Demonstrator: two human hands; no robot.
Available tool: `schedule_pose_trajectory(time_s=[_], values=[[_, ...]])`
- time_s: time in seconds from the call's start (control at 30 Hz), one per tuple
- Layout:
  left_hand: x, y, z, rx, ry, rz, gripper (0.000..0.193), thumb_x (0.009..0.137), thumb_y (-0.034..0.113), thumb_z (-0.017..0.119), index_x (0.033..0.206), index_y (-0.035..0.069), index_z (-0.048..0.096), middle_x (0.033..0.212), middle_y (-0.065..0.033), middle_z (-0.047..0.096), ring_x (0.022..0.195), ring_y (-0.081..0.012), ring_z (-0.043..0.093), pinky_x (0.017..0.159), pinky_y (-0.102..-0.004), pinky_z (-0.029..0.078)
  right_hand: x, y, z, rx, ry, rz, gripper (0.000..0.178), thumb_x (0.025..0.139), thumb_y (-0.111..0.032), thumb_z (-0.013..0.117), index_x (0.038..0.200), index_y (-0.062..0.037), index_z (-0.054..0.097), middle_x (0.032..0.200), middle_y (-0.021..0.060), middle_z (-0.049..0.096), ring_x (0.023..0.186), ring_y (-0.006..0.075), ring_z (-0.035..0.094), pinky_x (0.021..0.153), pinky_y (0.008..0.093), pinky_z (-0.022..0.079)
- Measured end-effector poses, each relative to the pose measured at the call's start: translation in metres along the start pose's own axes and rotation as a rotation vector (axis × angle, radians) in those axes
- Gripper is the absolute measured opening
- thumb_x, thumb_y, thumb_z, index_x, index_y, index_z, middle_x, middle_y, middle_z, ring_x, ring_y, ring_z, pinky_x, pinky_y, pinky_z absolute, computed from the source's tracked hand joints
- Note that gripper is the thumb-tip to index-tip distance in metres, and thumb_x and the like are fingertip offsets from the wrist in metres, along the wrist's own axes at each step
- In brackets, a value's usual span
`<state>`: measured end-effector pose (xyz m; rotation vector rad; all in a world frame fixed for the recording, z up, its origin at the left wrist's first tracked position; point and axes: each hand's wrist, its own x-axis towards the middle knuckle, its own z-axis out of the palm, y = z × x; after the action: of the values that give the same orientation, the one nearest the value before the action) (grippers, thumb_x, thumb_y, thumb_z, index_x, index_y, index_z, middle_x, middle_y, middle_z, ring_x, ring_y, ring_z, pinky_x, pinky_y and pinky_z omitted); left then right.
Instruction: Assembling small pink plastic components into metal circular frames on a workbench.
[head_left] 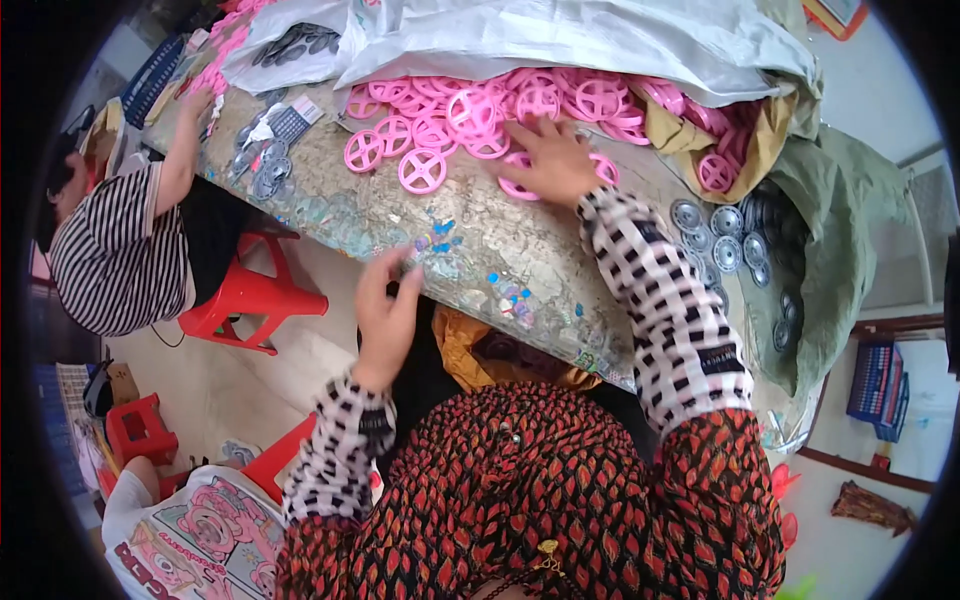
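Note:
Pink plastic rings with crossed spokes, like toy steering wheels point(422, 171), spill in a heap from a white woven sack point(560, 40) onto the worn tabletop point(380, 215). My right hand point(550, 163) lies over the near side of the heap, fingers spread, with one pink wheel partly hidden beneath its palm. I cannot tell whether it grips that wheel. Closer to me, my left hand point(388, 315) hovers by the table's front edge with thumb and fingers apart, nothing visible in it. Small blue and purple bits point(440, 238) are scattered beside its fingertips.
Grey round wheel parts point(727, 252) lie at the right by a green sack point(835, 240); more grey parts point(270, 170) sit at the left. A person in a striped shirt point(120, 230) works at the left near a red stool point(245, 300). An orange-brown bag point(460, 345) hangs below the table edge.

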<state>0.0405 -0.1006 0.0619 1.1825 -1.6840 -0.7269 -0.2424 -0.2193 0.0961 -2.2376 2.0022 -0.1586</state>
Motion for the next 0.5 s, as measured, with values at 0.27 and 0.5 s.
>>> schedule_pose_trajectory(time_s=[0.27,0.5], values=[[0.172,-0.06,0.02,0.267,0.239,0.245,0.051,0.086,0.027,0.069,0.128,0.002,0.054,0.127,-0.0214,0.055,0.12,-0.0377,0.051,0.102,-0.0441,0.039,0.019,-0.015,-0.015,0.147,0.524,-0.14,0.054,0.087,-0.05,0.061,0.12,-0.0076,0.063,0.113,0.0229,0.055,0.105,0.0409,0.05,0.091,0.0514,0.041],[0.269,-0.087,0.04,0.246,0.018,0.139,0.059,0.086,0.04,0.064,0.131,0.005,0.053,0.124,-0.0262,0.056,0.118,-0.041,0.052,0.099,-0.0438,0.041,0.074,-0.031,-0.024,0.204,0.07,-0.029,0.101,0.077,-0.074,0.054,0.155,-0.0184,0.023,0.158,0.02,0.021,0.143,0.0492,0.019,0.116,0.0552,0.019]])
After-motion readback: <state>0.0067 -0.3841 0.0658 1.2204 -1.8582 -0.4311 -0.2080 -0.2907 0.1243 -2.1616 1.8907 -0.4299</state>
